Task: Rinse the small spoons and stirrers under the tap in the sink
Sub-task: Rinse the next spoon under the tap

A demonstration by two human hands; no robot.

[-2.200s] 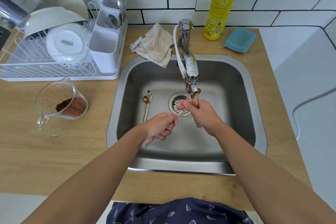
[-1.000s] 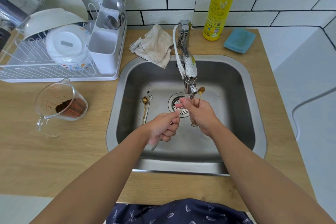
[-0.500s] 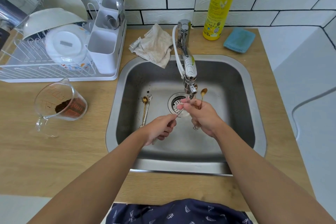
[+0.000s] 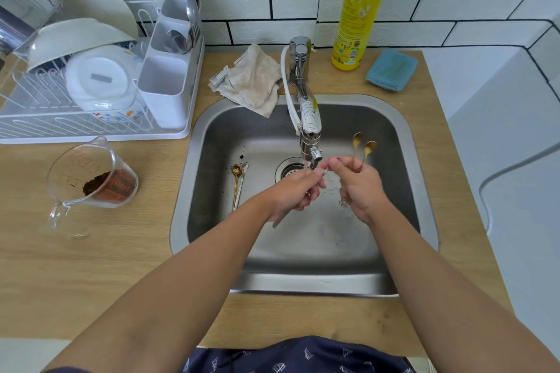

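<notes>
Two gold spoons point(image 4: 362, 148) stand bowls-up in the closed right hand point(image 4: 360, 188); the left hand point(image 4: 295, 191) grips a silver utensil point(image 4: 280, 219) beneath the tap point(image 4: 310, 133). Two more point(image 4: 238, 182) lie on the sink point(image 4: 403, 130) floor. Risk: wet handles slipping toward the drain point(image 4: 288, 171).

two gold spoons point(image 4: 363, 150) stick up, bowls topmost, from the right hand point(image 4: 360, 188). a silver stirrer point(image 4: 280, 219) is gripped in the left hand point(image 4: 295, 191), under the tap point(image 4: 309, 127). left of that hand, another gold spoon & silver stirrer point(image 4: 238, 185) lie side by side on the sink point(image 4: 318, 239) floor.
</notes>
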